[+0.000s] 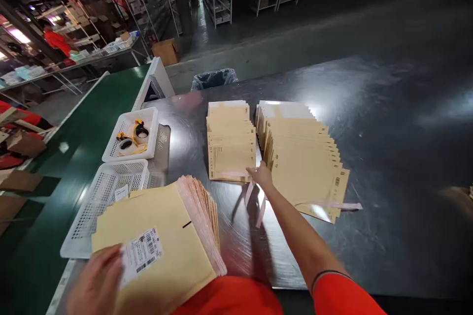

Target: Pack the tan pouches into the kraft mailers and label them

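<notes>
My left hand (pixel 96 280), smeared by motion, is at the left edge of a white shipping label (pixel 141 255). This label lies on the top padded envelope (pixel 166 256) of a thick stack in front of me. Whether those fingers grip anything cannot be made out. At the lower right corner of the middle stack of kraft envelopes (pixel 232 157), my right hand (pixel 260 176) is closed in a pinch on a pale pink strip (pixel 250 194). Another pink strip (pixel 261 212) hangs just below it. Right of that hand, a wider fanned stack of kraft envelopes (pixel 306 157) lies overlapped.
On the left, a white basket (pixel 111 145) holds tape dispensers (pixel 138 133); another white basket (pixel 86 211) stands nearer. Beyond them runs a green conveyor (pixel 99 103). A lined bin (pixel 214 78) stands past the metal table's (pixel 377 147) far edge. Someone in red (pixel 57 42) is far left.
</notes>
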The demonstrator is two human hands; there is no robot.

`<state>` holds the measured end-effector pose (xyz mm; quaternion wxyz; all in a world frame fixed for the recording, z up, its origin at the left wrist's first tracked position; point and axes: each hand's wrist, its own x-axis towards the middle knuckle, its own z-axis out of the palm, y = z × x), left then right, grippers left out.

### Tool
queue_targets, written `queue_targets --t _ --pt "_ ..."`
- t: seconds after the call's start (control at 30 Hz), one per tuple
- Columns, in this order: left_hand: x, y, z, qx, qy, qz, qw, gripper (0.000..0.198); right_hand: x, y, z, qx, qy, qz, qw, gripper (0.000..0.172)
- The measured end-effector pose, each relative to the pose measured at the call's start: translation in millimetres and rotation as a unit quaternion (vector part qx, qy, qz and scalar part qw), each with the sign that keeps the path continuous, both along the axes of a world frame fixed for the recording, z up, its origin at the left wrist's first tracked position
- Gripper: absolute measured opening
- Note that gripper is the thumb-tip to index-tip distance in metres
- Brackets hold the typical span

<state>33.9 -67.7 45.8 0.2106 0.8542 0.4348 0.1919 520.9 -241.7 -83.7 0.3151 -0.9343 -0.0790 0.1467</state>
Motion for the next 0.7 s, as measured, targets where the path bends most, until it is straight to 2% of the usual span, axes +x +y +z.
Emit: queue_targets --t 0.07,0.13,0.2,0.27,0.33,0.4,0.5,0.6,0.7 --pt "37 -17 -11.8 0.048 0.071 -0.164 0.983 0.029 8 12 -8.5 -0.043 0.019 -0.001 0.999 0.040" --pt "77 -32 -14.4 0.084 0.186 -0.308 0.929 0.048 11 13 -14.4 -0.076 0.024 0.008 0.997 0.030" --pt "111 -41 -7.1 0.089 0.292 -0.366 0.879 0.072 10 4 -18.8 -0.087 0.014 0.023 0.996 0.023" --pt "132 -44 3.8 0.085 0.346 -0.391 0.848 0.079 7 -11 -22.8 -0.076 0.001 0.042 0.996 0.023" --pt "140 -44 11.2 0.089 0.363 -0.412 0.831 0.077 2 -25 -26.8 -0.055 -0.002 0.051 0.997 0.030" --pt "141 -43 12.4 0.091 0.359 -0.431 0.823 0.064 -3 -31 -31.0 -0.036 0.004 0.050 0.998 0.041" --pt "140 -44 8.1 0.077 0.340 -0.444 0.825 0.039 -7 -22 -37.0 -0.025 0.015 0.038 0.999 0.047" --pt "141 -44 7.0 0.049 0.334 -0.444 0.830 0.032 -8 -6 -42.3 -0.025 0.025 0.027 0.999 0.039" --pt "142 -41 9.0 0.001 0.322 -0.440 0.838 0.033 -8 -2 -49.6 0.003 0.032 0.048 0.998 0.022"
